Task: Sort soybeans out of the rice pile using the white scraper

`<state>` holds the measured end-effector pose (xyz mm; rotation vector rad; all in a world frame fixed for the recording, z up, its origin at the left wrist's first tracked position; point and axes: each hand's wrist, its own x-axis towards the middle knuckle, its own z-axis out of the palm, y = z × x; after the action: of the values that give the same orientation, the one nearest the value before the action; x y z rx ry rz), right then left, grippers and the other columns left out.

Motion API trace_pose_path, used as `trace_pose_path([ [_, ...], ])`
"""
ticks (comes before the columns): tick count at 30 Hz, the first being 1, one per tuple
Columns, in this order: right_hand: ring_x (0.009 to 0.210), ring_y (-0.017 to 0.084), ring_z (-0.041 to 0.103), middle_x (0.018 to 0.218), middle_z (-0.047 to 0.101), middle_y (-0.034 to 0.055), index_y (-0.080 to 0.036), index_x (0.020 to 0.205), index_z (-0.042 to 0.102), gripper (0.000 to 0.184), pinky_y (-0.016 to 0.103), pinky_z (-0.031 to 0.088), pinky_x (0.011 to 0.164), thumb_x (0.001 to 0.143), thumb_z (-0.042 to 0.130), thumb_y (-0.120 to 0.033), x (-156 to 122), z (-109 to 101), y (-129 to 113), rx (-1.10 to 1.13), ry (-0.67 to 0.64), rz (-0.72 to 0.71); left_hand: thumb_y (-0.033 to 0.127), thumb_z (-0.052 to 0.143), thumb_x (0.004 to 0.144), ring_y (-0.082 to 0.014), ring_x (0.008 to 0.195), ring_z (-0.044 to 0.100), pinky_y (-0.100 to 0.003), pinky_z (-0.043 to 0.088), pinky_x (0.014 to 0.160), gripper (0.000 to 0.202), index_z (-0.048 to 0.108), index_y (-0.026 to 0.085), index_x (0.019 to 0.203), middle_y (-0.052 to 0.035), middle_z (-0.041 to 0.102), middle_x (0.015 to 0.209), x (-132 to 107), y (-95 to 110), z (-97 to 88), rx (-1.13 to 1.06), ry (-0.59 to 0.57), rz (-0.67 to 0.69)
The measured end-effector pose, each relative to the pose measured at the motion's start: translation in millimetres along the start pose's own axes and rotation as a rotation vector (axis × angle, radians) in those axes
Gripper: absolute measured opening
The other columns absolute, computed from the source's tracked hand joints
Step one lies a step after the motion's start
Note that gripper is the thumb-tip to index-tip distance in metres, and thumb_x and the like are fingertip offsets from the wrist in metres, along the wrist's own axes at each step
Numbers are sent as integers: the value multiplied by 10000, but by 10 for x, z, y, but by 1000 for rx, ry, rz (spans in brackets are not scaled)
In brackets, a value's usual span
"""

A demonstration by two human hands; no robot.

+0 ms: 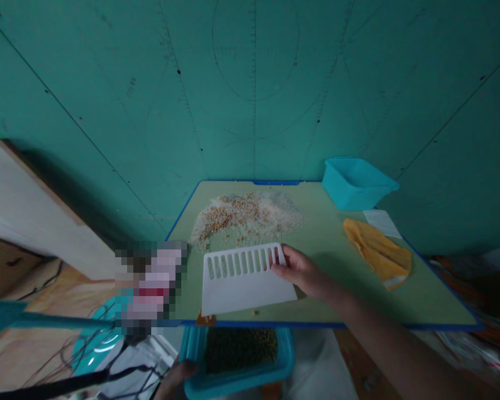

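Head view: our right hand (303, 273) grips a white slotted scraper (245, 294) by the counter's (325, 239) near edge; our left hand (175, 379) touches a part-filled blue tub (286, 358), grip unclear. A mixed grain pile (250, 214) remains toward the far-left corner.

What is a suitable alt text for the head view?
The right hand holds a slotted white board at a pale green table, in front of pale grains and tan beans. Below its edge, the left hand touches a turquoise tub; a second tub and an orange cloth lie at right.
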<state>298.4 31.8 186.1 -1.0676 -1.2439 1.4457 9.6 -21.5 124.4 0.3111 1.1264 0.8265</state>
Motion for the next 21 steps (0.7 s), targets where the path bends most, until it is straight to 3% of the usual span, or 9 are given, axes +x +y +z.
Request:
trace_pose_path([
  [3, 696, 118, 492, 801, 565, -6, -190, 895, 529, 194, 245, 383, 641, 752, 607, -295, -10, -1, -9, 2, -3, 10, 191, 625, 574, -355, 928, 648, -445, 497, 799, 416, 702, 211, 982, -38, 782, 831, 27, -42, -52, -49, -90, -30],
  [7, 695, 120, 494, 799, 562, -5, -187, 893, 530, 192, 245, 382, 634, 742, 597, -286, -24, -1, -52, 12, 2, 24, 174, 623, 590, -342, 948, 641, -429, 494, 800, 412, 696, 209, 994, -37, 781, 820, 74, -76, -63, -74, -127, -27],
  [14, 624, 108, 450, 665, 487, -39, -185, 747, 507, 97, 230, 348, 579, 686, 569, -228, -46, -41, -104, -51, 57, 34, 205, 635, 585, -359, 922, 642, -448, 495, 762, 389, 708, 210, 967, -63, 772, 865, 37, -97, 140, -18, -104, -24],
  [21, 644, 116, 475, 706, 533, -27, -179, 789, 528, 104, 241, 354, 607, 686, 529, -184, -33, -86, -61, -123, 8, 63, 156, 649, 540, -362, 915, 639, -461, 482, 761, 277, 743, 198, 796, -54, 769, 754, 32, -157, 257, -43, -119, -33],
])
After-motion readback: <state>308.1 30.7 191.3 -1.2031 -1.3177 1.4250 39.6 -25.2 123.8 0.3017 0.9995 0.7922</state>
